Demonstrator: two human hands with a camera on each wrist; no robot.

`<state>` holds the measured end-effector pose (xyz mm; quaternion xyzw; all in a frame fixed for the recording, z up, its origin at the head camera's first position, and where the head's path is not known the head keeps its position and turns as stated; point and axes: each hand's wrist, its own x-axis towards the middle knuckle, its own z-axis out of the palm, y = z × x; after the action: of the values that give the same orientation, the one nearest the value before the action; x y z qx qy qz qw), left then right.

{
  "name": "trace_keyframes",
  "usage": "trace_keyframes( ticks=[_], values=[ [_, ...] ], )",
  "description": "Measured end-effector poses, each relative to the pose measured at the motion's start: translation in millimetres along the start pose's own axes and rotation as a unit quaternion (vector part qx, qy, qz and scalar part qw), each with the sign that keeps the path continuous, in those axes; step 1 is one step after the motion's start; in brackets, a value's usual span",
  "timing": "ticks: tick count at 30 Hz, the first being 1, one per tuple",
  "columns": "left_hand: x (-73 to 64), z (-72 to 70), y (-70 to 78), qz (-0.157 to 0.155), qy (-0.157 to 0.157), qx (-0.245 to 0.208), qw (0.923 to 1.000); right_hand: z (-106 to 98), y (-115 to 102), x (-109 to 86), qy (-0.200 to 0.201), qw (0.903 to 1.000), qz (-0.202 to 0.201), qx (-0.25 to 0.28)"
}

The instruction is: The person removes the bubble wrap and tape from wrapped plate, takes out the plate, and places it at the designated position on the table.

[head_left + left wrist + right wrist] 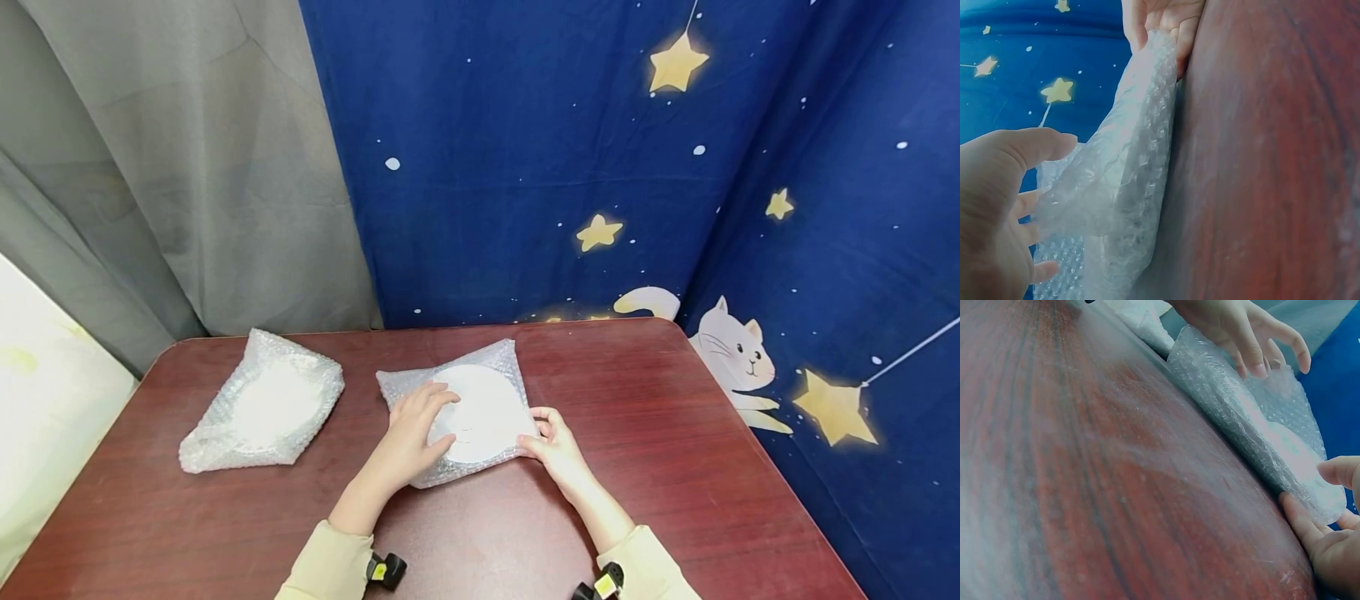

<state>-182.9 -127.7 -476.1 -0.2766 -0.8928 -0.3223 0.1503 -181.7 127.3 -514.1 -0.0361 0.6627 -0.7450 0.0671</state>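
Bubble-wrap parcel [487,408]: at the middle of the far half of the dark red wood-grain surface [637,450], low against it, between the two hands; a white round shape shows through the wrap.
Left hand [408,433]: over the parcel's left part, grip apart, thumb and fingers spread; I cannot tell how firmly the fingertips touch.
Right hand [558,450]: at the parcel's right edge, grip clamped on that edge, thumb above and fingers at the side and underneath.
Second bubble-wrap parcel [262,408]: on the surface to the left, apart from the first and from both hands.
In the way: the left hand covers part of the first parcel from above; in the left wrist view, wrap partly hides that hand's fingers.
Sleeves: cream, with a black wrist camera [386,572] at the left cuff.
Behind: grey curtain [225,167] left, blue star-print curtain [510,208] right, with a white cat [735,350] beside the surface's right edge.
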Motion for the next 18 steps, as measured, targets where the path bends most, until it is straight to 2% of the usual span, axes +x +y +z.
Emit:
trace_keyframes(
  ticks=[3,8,18],
  values=[
    [0.4,-2.6,-1.0,-0.004,0.023,0.003,0.9997,0.2,-0.6,0.0,0.000,1.0000,-0.001,-0.002],
    [-0.2,-6.7,-2.4,-0.030,0.049,0.007,0.9983,0.4,-1.7,-0.5,0.001,1.0000,0.004,0.003],
    [-5.2,-13.4,-9.6,-0.064,0.023,0.016,0.9976,-1.5,-2.8,-1.3,-0.012,0.9999,0.012,0.003]
  ],
)
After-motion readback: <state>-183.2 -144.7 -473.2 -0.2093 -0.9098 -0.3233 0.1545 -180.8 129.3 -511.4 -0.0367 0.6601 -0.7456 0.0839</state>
